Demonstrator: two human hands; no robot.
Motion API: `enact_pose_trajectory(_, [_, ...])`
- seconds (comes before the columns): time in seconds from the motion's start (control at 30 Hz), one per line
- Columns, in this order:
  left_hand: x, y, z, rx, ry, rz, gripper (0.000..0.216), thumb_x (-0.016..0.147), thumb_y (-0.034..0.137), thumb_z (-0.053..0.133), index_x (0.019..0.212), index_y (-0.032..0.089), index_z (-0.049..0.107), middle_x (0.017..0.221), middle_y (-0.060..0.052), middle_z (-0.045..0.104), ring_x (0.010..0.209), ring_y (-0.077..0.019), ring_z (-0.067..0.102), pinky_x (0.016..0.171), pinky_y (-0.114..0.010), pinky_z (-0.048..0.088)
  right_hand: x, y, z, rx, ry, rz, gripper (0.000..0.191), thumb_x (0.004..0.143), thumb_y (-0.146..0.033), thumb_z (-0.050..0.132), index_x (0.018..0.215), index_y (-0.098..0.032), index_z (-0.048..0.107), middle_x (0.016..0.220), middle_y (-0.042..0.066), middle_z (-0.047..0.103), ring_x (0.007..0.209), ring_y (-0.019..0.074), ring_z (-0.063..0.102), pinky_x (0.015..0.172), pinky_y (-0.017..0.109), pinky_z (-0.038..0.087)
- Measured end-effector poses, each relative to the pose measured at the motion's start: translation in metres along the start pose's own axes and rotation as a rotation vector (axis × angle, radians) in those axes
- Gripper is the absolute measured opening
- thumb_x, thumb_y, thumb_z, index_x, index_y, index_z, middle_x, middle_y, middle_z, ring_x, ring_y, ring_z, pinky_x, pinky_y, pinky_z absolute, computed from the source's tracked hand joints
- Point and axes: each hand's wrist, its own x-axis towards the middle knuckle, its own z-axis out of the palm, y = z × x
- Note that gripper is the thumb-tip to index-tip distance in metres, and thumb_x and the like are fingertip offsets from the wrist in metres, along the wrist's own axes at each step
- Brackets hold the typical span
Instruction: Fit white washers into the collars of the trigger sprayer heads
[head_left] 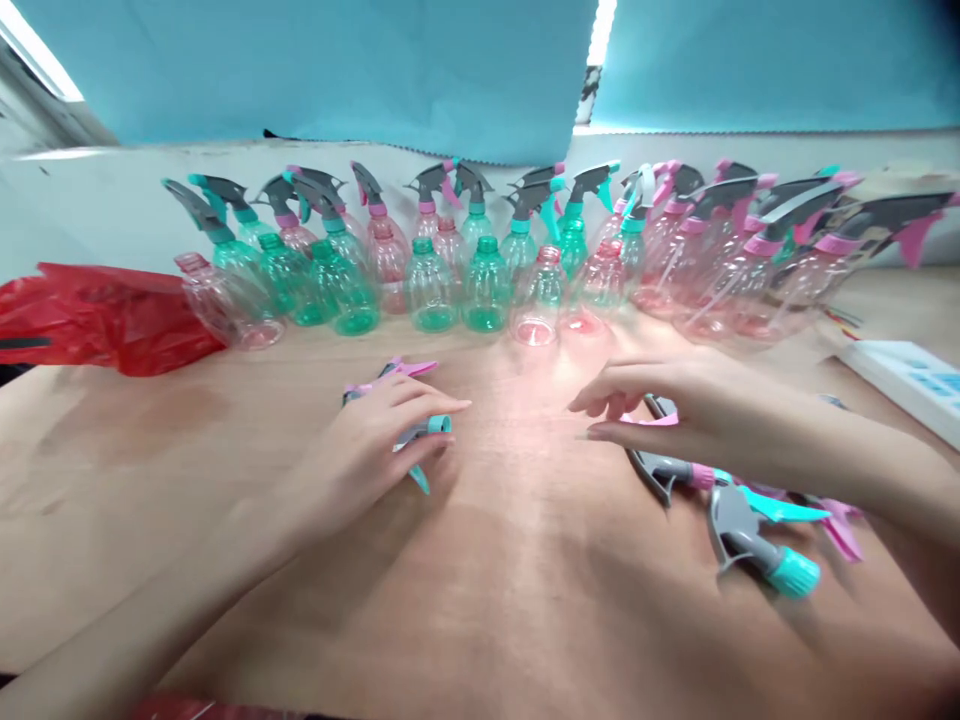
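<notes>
My left hand (397, 425) is over the table, fingers stretched out and thumb apart. Partly hidden beneath it is a grey spray trigger head with a teal collar (440, 425); whether the palm touches it I cannot tell. A pink-trimmed trigger head (409, 368) lies just behind that hand. My right hand (637, 400) hovers with slightly bent fingers, the thumb apart from them, nothing between. Below its wrist several loose trigger heads lie in a pile, among them a grey one with a teal collar (757, 540) and one with a pink collar (675, 470).
Across the back stand several clear green bottles (487, 290) and pink bottles (538, 300) without tops. Behind and to the right are bottles with trigger heads fitted (817, 250). A red plastic bag (112, 315) lies at the left, a white device (907, 385) at the right.
</notes>
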Motion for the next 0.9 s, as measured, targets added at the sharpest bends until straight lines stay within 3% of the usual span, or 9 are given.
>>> enact_pose_trajectory(0.17, [0.039,0.036,0.021,-0.053,-0.138,0.105,0.024,0.092,0.031,0.052,0.112,0.021,0.061,0.104,-0.004,0.064,0.099,-0.0193,0.057,0.083,-0.032,0.048,0.004,0.015,-0.013,-0.039,0.139,-0.027,0.023,0.085,-0.042,0.056,0.093,-0.025,0.068,0.085,-0.001,0.070,0.075,0.0146,0.063,0.063,0.028,0.048])
enact_pose_trajectory(0.3, [0.074,0.063,0.052,-0.083,-0.203,0.154,0.026,0.092,0.036,0.052,0.111,0.020,0.062,0.106,-0.005,0.064,0.100,-0.0212,0.057,0.084,-0.034,0.047,0.009,0.034,-0.023,0.011,0.229,0.008,0.024,0.083,-0.040,0.058,0.091,-0.020,0.070,0.077,0.001,0.069,0.068,0.0134,0.062,0.060,0.027,0.048])
enact_pose_trajectory(0.43, [0.100,0.097,0.083,-0.053,-0.270,0.279,0.024,0.093,0.031,0.051,0.107,0.016,0.063,0.099,-0.008,0.065,0.095,-0.0221,0.058,0.080,-0.033,0.048,0.008,0.045,-0.031,0.009,0.231,0.047,0.024,0.083,-0.037,0.058,0.092,-0.019,0.070,0.077,0.001,0.069,0.070,0.0133,0.062,0.061,0.027,0.047])
enact_pose_trajectory(0.57, [0.121,0.123,0.108,-0.024,-0.272,0.310,0.027,0.083,0.036,0.063,0.097,0.013,0.064,0.098,-0.010,0.063,0.094,-0.0263,0.056,0.079,-0.036,0.048,0.004,0.043,-0.035,0.000,0.211,0.048,0.020,0.082,-0.031,0.059,0.092,-0.018,0.069,0.080,0.002,0.069,0.072,0.0131,0.062,0.061,0.027,0.047])
enact_pose_trajectory(0.73, [0.132,0.128,0.122,0.014,-0.271,0.292,0.026,0.076,0.031,0.068,0.089,0.010,0.063,0.090,-0.013,0.063,0.089,-0.0290,0.055,0.076,-0.040,0.048,0.002,0.041,-0.036,-0.023,0.167,0.048,0.019,0.081,-0.027,0.058,0.093,-0.018,0.069,0.081,0.001,0.068,0.074,0.0131,0.060,0.060,0.026,0.045])
enact_pose_trajectory(0.83, [0.127,0.118,0.115,0.003,-0.257,0.272,0.009,0.079,0.022,0.062,0.083,0.014,0.061,0.085,-0.008,0.062,0.083,-0.0246,0.054,0.073,-0.037,0.048,0.002,0.043,-0.036,-0.044,0.149,0.028,0.020,0.081,-0.028,0.057,0.093,-0.018,0.069,0.081,0.001,0.067,0.074,0.0131,0.059,0.060,0.026,0.043])
enact_pose_trajectory(0.9, [0.117,0.109,0.106,-0.007,-0.233,0.241,0.009,0.080,0.018,0.058,0.089,0.016,0.061,0.088,-0.007,0.062,0.087,-0.0239,0.054,0.075,-0.036,0.048,0.003,0.044,-0.036,-0.047,0.150,0.028,0.021,0.081,-0.029,0.057,0.094,-0.018,0.068,0.082,0.002,0.067,0.074,0.0133,0.059,0.060,0.026,0.042])
